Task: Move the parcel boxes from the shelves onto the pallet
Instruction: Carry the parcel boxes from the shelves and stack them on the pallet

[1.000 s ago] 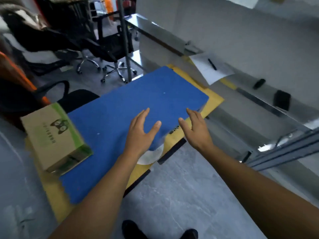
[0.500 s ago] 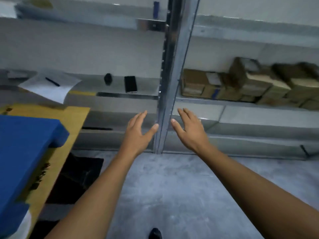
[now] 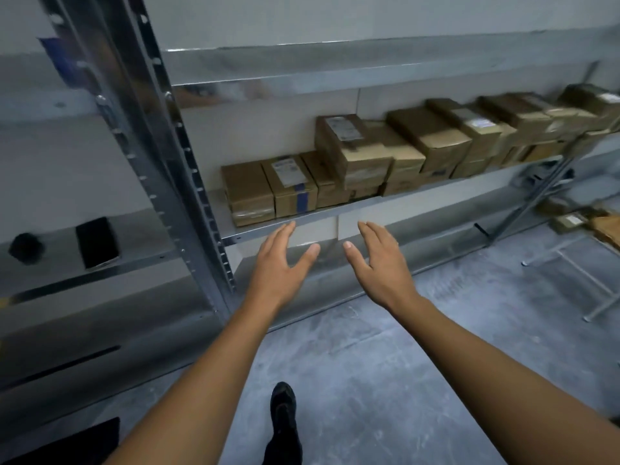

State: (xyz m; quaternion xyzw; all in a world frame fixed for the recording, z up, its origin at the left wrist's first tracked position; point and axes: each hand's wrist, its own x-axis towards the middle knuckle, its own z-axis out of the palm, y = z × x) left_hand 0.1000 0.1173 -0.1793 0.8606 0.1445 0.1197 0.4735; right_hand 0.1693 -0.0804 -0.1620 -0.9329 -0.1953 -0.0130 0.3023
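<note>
Two bays of grey metal shelving (image 3: 161, 162) fill the view from nine o'clock round to three o'clock, standing on a mottled grey floor (image 3: 385, 380) that spreads from six to three o'clock. Parcel boxes (image 3: 362, 156) of brown cardboard sit in a crowded row on the middle shelf (image 3: 419, 194) of the right-hand bay, running from twelve o'clock out to two o'clock, some stacked two high; the leftmost box (image 3: 248, 193) stands touching a box with blue tape (image 3: 295, 187). Both bare forearms (image 3: 214, 364) reach up from six o'clock. The left hand (image 3: 278, 266) and the right hand (image 3: 382, 263) hover side by side just below that shelf's front edge, palms turned toward each other, fingers straight and loosely together, thumbs spread, holding nothing and touching no box. A black shoe (image 3: 283, 407) shows at six o'clock. At nine o'clock, on the left bay's shelf, a dark phone (image 3: 97, 243) lies flat beside a small round black object (image 3: 26, 248).
</note>
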